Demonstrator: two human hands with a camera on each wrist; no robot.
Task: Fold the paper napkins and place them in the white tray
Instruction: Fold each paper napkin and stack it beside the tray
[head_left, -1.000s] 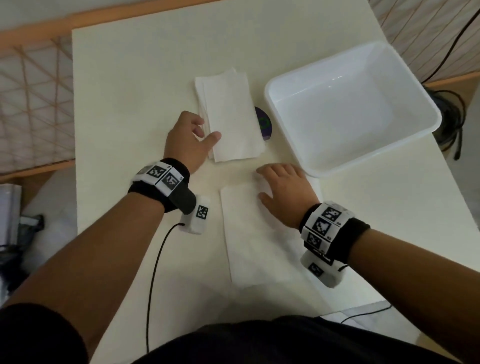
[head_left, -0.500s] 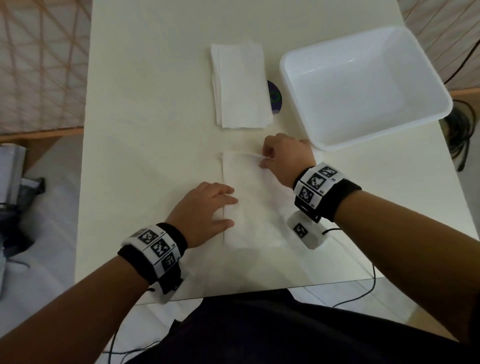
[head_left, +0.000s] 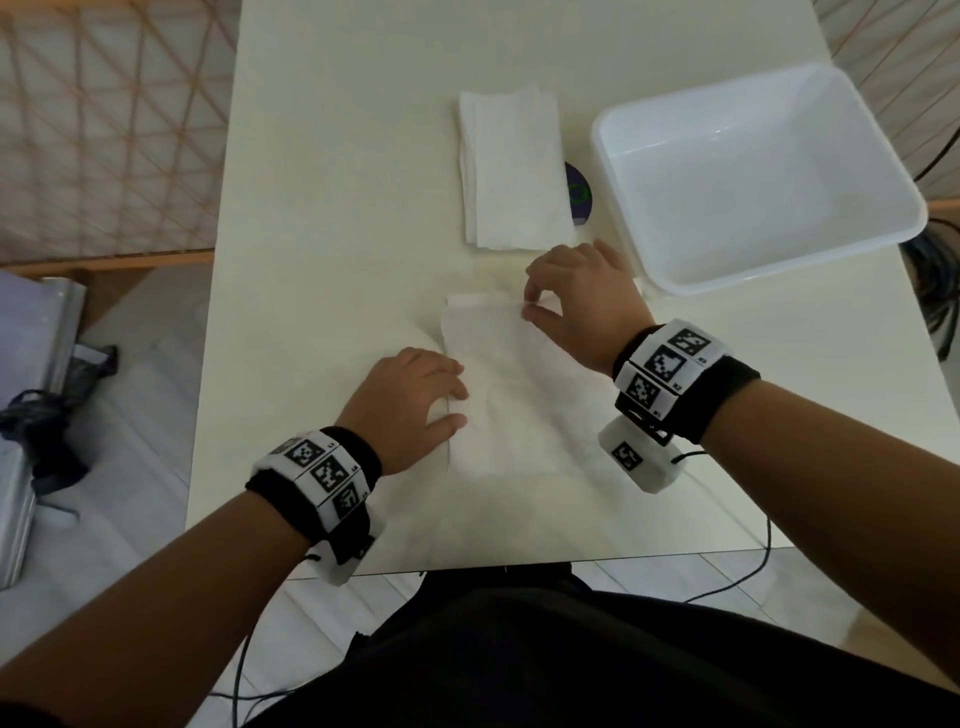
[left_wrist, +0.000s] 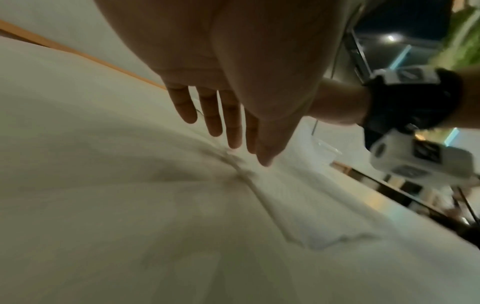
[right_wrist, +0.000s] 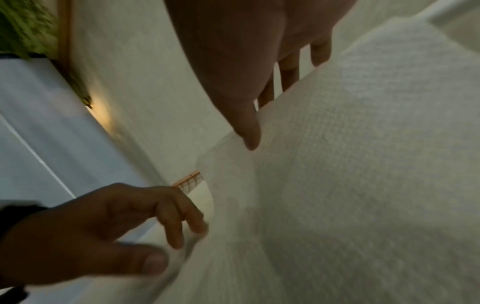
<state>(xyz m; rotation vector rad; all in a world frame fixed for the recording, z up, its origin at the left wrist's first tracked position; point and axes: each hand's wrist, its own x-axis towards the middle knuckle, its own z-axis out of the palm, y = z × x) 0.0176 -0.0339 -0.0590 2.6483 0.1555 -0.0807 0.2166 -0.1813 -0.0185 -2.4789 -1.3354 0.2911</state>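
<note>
One napkin (head_left: 506, 395) lies flat on the table (head_left: 332, 208), close to the near edge, in the middle. It is thin and soft, with tiny bumps all over it, as the right wrist view shows. It looks very light, so it will likely slide or lift at the smallest push. It can tear or crumple if pulled hard.

The left hand (head_left: 410, 405) rests on the napkin's left edge. Its fingers (left_wrist: 233, 127) are straight and lie flat, so it holds the paper down and grips nothing. The right hand (head_left: 582, 301) is at the napkin's far right corner. Its thumb and first finger are bent and pinch the paper's edge there. In the right wrist view the sheet curves up off the table near that thumb.

A good place to take hold is a corner or a thin edge, with just two fingertips and a gentle pinch. The other hand should stay flat on the paper so that it does not slip while the corner is brought over. Then a soft press along the fold will make it stay.

The stack of napkins (head_left: 511, 166) waits further back, near the middle of the table. The white tray (head_left: 613, 218) sits at the far right corner, just beside the stack, with nothing in it yet. A small dark disc (head_left: 579, 195) peeks out between them.
</note>
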